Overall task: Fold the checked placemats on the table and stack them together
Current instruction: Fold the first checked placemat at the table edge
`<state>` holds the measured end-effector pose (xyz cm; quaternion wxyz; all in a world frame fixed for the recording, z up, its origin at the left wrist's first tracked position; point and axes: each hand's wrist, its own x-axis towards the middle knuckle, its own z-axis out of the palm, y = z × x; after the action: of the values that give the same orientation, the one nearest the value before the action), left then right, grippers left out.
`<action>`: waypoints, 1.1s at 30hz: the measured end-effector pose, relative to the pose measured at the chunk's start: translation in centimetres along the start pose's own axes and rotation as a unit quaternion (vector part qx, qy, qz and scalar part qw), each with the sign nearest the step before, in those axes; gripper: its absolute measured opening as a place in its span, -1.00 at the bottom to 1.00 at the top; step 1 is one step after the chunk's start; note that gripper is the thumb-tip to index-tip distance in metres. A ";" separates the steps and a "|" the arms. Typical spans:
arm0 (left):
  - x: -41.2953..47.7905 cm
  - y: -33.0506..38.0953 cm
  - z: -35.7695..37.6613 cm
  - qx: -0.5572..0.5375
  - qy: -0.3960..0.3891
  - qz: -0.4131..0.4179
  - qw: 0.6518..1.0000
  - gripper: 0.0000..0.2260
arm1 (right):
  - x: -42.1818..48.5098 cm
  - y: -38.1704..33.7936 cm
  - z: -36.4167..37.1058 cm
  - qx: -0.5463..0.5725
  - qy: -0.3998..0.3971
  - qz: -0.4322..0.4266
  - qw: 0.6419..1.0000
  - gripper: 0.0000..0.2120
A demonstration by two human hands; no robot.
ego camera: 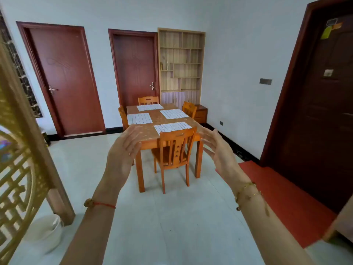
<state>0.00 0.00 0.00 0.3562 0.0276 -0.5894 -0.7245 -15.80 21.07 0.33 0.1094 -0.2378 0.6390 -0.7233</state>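
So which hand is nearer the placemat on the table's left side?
Left. The left hand hangs open just below that placemat in view, short of the table; the right hand is raised far to its right.

Four placemats point(172, 127), four chairs point(176, 150), one table point(158, 117), two hands point(124, 150).

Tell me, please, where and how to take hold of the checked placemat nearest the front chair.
The placemat lies flat on the table, so only its edges can be lifted, and the front chair stands across its near long edge. Probably pinch the corners of its left short edge, coming from left of that chair.
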 end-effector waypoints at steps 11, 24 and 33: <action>11.4 -5.6 -1.2 -0.027 0.009 -0.044 0.999 -0.61 | 10.4 4.1 0.5 0.015 0.027 0.022 0.999 -0.57; 18.9 -13.2 -1.3 -0.046 -0.015 -0.110 0.993 -0.64 | 17.0 9.3 -0.9 0.030 0.074 0.057 0.995 -0.64; 24.2 -18.7 1.9 -0.041 -0.017 -0.136 0.990 -0.63 | 22.9 12.7 -4.9 0.042 0.083 0.055 0.994 -0.58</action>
<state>-27.96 -10.73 -6.55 0.2455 0.0807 -0.5560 -0.7900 -39.80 12.76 -7.78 0.1056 -0.1365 0.6269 -0.7598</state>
